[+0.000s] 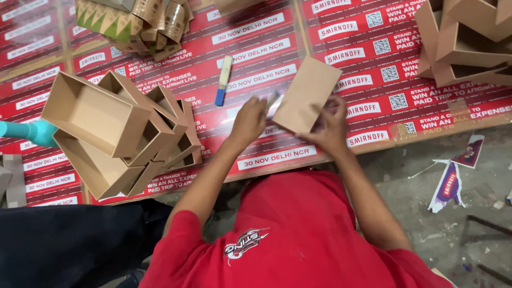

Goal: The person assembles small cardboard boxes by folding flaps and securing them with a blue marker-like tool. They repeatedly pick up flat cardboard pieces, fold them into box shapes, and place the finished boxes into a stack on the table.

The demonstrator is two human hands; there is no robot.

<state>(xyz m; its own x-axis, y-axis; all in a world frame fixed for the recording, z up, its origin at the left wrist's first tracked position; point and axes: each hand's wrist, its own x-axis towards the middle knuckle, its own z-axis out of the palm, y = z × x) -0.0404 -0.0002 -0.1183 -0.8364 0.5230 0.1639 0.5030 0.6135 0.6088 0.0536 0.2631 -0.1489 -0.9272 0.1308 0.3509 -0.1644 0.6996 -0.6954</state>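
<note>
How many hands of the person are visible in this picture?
2. The left hand lies beside the flat brown cardboard piece; the right hand holds that piece at its lower edge. No other hands show.

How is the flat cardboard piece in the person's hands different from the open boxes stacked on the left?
The flat cardboard piece is a single closed-looking panel, tilted and held by the right hand; the open boxes are hollow trays, several nested in a leaning pile, untouched. The left hand works at the piece's edge. Both are plain brown cardboard.
</note>
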